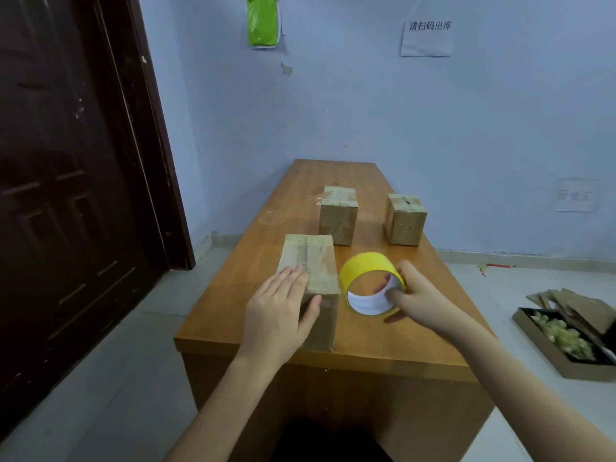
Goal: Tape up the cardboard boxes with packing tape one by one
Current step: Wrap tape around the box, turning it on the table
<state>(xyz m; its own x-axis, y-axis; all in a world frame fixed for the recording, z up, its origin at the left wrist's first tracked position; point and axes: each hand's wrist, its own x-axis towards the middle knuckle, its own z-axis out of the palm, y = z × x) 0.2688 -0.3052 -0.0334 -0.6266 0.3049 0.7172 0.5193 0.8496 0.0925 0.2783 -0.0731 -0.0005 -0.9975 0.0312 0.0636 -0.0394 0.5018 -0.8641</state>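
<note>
**Hands on box and tape at the near end of the table**

A long orange-brown wooden table (366, 331) stands against a pale blue wall. On the wall beyond the table hangs a white paper sign (427, 37) reading 请扫码出库. At the table's near end, the left hand (278, 313) lies flat, fingers spread, on a brown cardboard box (311, 278). Just beside that box, the right hand (416, 295) pinches a yellow packing tape roll (370, 281), fingers inside its core. Two more taped cardboard boxes (338, 220) stand farther along the table.
</note>
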